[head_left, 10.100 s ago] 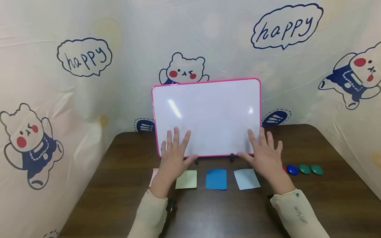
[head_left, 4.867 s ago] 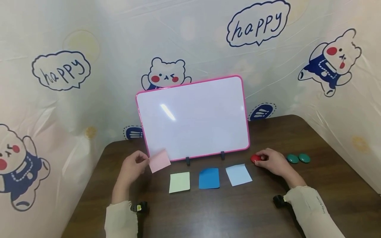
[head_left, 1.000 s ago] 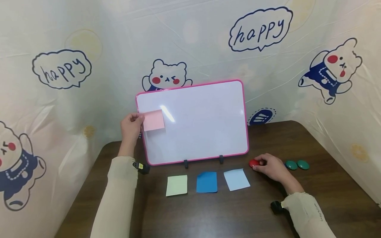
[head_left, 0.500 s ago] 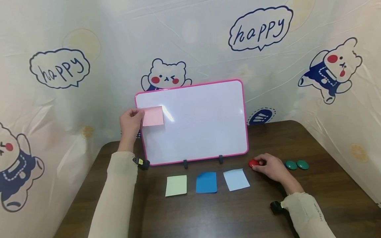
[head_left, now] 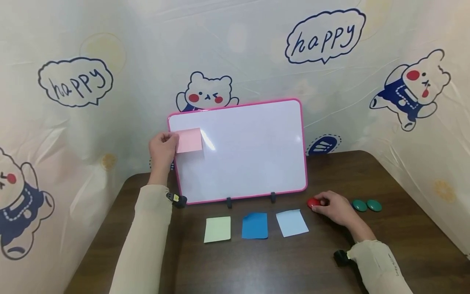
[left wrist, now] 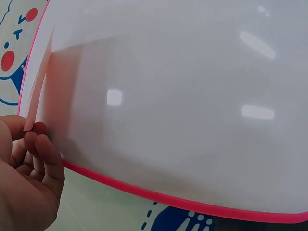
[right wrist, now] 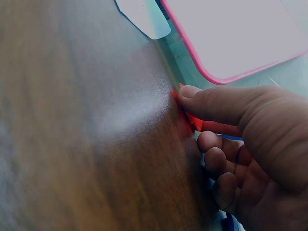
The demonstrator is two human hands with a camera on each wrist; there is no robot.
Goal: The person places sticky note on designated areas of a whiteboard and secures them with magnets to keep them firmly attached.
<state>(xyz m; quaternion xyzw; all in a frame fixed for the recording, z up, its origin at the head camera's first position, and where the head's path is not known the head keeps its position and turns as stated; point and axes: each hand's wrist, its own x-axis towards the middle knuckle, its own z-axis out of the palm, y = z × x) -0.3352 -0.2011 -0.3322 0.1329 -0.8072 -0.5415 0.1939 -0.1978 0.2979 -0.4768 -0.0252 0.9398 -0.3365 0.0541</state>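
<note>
My left hand (head_left: 162,153) pinches a pink sticky note (head_left: 189,140) by its left edge, in front of the upper left of a pink-framed whiteboard (head_left: 242,163). In the left wrist view the sticky note (left wrist: 39,89) appears almost edge-on between thumb and finger, casting a shadow on the board. Whether its far edge touches the board I cannot tell. Down on the table, right of the board, my right hand (head_left: 335,209) pinches a round red magnet (head_left: 312,202). The right wrist view shows the red magnet (right wrist: 194,122) mostly covered by thumb and fingers.
Pale green (head_left: 217,229), blue (head_left: 255,226) and light blue sticky notes (head_left: 292,223) lie in a row before the board. Two green magnets (head_left: 367,205) sit right of my right hand. Black feet (head_left: 273,197) support the board. A printed curtain (head_left: 110,122) hangs behind the table.
Both hands were spread before the board; then the left took the pink note and the right the red magnet. The left raised the note, lately slightly higher. The right has stayed put.
</note>
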